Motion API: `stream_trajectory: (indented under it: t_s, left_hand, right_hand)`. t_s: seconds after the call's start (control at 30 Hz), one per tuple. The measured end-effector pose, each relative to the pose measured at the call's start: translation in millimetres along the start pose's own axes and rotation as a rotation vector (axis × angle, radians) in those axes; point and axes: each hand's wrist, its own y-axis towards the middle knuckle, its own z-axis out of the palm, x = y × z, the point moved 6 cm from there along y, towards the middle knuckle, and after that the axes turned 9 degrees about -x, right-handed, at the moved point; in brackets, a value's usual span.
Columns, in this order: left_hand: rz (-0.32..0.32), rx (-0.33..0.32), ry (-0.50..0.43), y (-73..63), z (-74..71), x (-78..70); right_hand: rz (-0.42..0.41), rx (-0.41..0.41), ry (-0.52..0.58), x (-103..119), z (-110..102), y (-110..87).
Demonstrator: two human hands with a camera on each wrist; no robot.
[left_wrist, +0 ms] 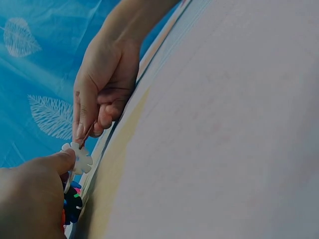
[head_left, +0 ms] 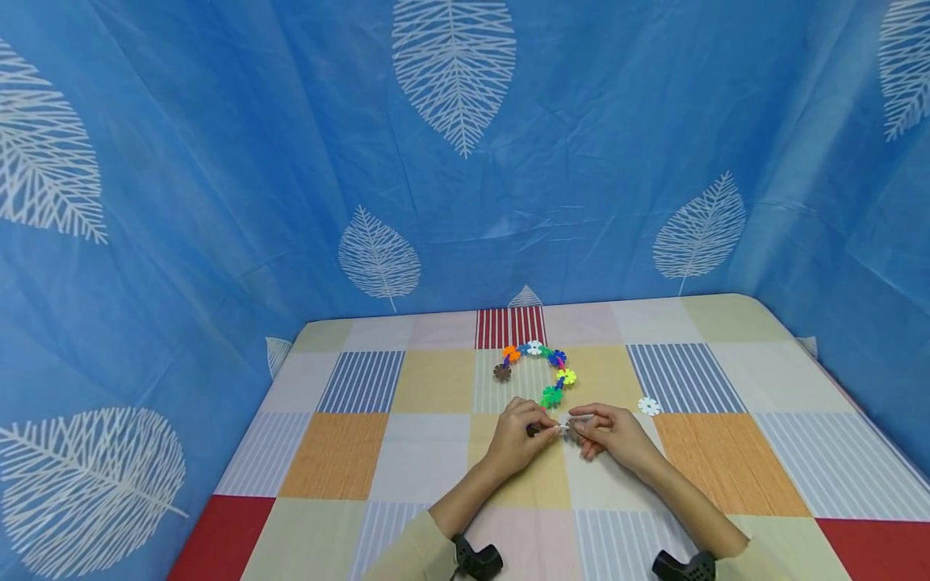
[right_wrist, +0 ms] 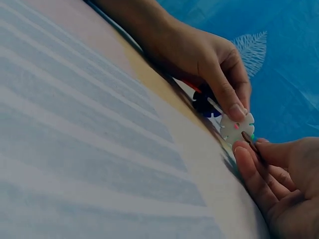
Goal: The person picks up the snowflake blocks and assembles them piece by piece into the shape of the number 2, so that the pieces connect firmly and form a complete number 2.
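Over the table's middle, my left hand point(head_left: 519, 436) pinches a white notched snowflake disc point(right_wrist: 230, 130) between thumb and fingers. Facing it, my right hand point(head_left: 616, 436) pinches a brown disc point(right_wrist: 256, 149) by thumb and fingertips. The brown disc's edge meets the rim of the white one; how deep it sits in a notch I cannot tell. A dark disc point(right_wrist: 203, 104) shows beneath the left hand, partly hidden by it. Just beyond the hands, a curved chain of colourful discs runs from a brown disc point(head_left: 502, 373) round to a green disc point(head_left: 552, 396).
A loose white disc point(head_left: 650, 406) lies to the right of the chain, beyond my right hand. The table wears a patchwork cloth point(head_left: 421, 456). Blue curtains point(head_left: 581, 161) with white leaf prints hang behind and at both sides.
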Motion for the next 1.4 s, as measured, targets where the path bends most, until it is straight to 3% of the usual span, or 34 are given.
stream_trajectory:
  t_s: [0.27,0.73,0.9,1.0,1.1,1.3,1.4]
  left_hand:
    - [0.001,-0.012,-0.028,0.7,-1.5,-0.7]
    - [0.015,-0.015,-0.043,1.9,2.0,-1.0]
    - [0.003,-0.007,-0.011,1.7,0.7,0.4]
    - [-0.001,0.01,0.017,0.3,-0.3,2.2]
    - [0.004,0.024,0.045,-1.4,-1.2,3.4]
    - [0.039,0.004,0.072,-3.2,-2.3,5.3]
    - [0.049,-0.01,0.076,-3.0,-2.0,5.5]
  right_hand:
    - [-0.036,-0.002,0.087,0.3,3.4,0.3]
    - [-0.037,0.008,0.11,3.2,3.6,-0.9]
    - [-0.055,0.01,0.06,3.6,5.6,2.0]
    - [-0.087,0.016,-0.029,3.9,5.3,4.0]
    - [-0.155,-0.039,-0.179,5.3,-5.4,5.7]
    - [-0.326,-0.308,-0.564,11.5,-70.8,4.4]
    - [-0.334,-0.341,-0.696,10.3,-103.4,0.6]
